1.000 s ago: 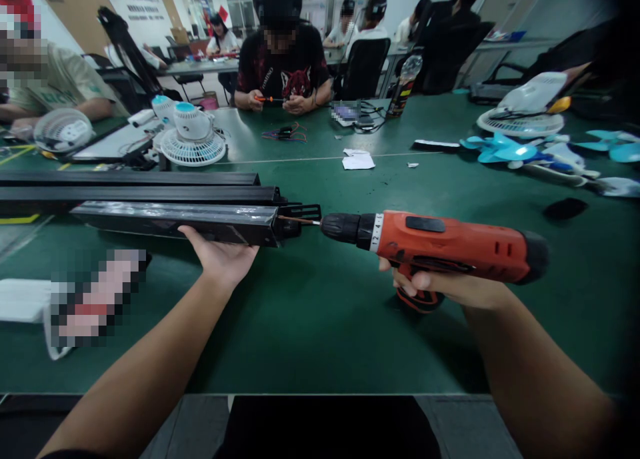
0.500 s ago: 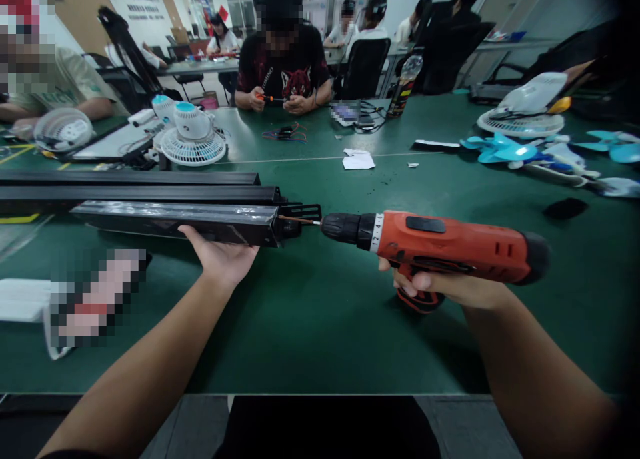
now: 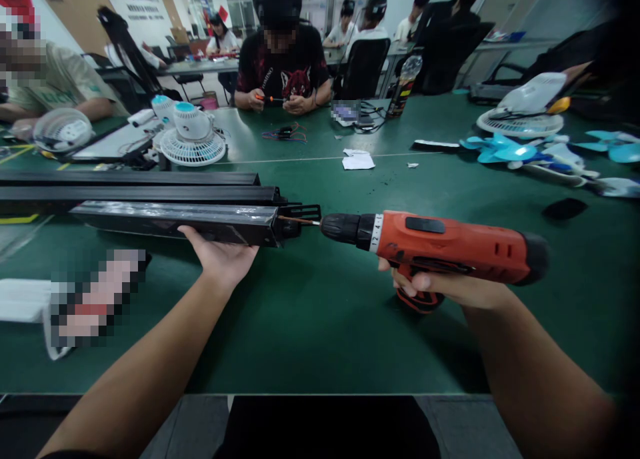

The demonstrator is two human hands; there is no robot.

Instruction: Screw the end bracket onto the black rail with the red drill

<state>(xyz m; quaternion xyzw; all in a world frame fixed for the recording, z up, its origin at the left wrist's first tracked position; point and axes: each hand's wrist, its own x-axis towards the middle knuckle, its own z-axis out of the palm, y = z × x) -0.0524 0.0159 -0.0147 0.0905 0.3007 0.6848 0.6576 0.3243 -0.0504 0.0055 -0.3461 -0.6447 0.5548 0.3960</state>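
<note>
My right hand (image 3: pixel 425 285) is wrapped round the handle of a red and black cordless drill (image 3: pixel 450 242), which points left. A long thin bit (image 3: pixel 300 220) runs from its chuck to the end of a long black square bar (image 3: pixel 230 220). Whether the tip sits in a screw is hidden. My left hand (image 3: pixel 225 255) holds this bar from below near its right end, thumb up along the near side, other fingers hidden under it. A black slotted bracket (image 3: pixel 305 211) shows at the bar's end. Behind lie two more black bars (image 3: pixel 200 193), side by side.
On the green table (image 3: pixel 310 339), white fan parts (image 3: pixel 193 142) lie at the back left, blue fan blades (image 3: pixel 500 149) at the right. A bottle (image 3: pixel 403 89) and paper scraps (image 3: pixel 358 159) are beyond the drill. A co-worker (image 3: pixel 283 65) sits opposite, holding a screwdriver.
</note>
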